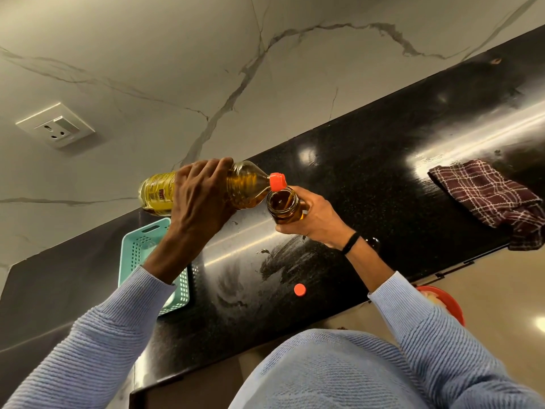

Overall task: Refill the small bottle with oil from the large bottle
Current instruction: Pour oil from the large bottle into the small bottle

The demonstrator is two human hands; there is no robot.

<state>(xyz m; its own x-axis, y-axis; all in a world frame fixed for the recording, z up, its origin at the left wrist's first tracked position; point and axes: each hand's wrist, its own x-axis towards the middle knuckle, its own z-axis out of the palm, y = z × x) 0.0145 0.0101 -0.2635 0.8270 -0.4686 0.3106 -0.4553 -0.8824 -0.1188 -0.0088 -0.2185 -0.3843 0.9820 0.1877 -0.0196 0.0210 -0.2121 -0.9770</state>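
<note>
Left hand point(200, 199): yours, wrapped over the middle of the large bottle, fingers curled across its top side, holding it tipped nearly flat above the counter.
Large bottle point(244, 184): clear plastic, yellow label toward its base, amber oil inside; its base points away past your left hand toward the wall, its neck points toward your right hand.
Orange spout cap point(277, 181): on the large bottle's neck, at the rim of the small bottle; whether it touches the rim, you cannot tell.
Right hand point(317, 219): yours, closed around the lower body of the small bottle, holding it off the counter and tilted, mouth toward the large bottle.
Small bottle point(283, 205): glass, open at the top, amber oil visible within; it sits between your two hands, just beside the spout.
Wristband point(351, 243): dark, on your right wrist.
Loose orange cap point(300, 289): flat on the black counter point(368, 178), below your right hand and nearer your body, well apart from both bottles.
Teal basket point(138, 246): perforated, on the counter beneath your left forearm, partly hidden by it.
Checked cloth point(492, 196): maroon and white, crumpled on the counter well beyond your right hand, at the edge.
Wall socket point(56, 125): white, on the marble wall far beyond your left hand.
</note>
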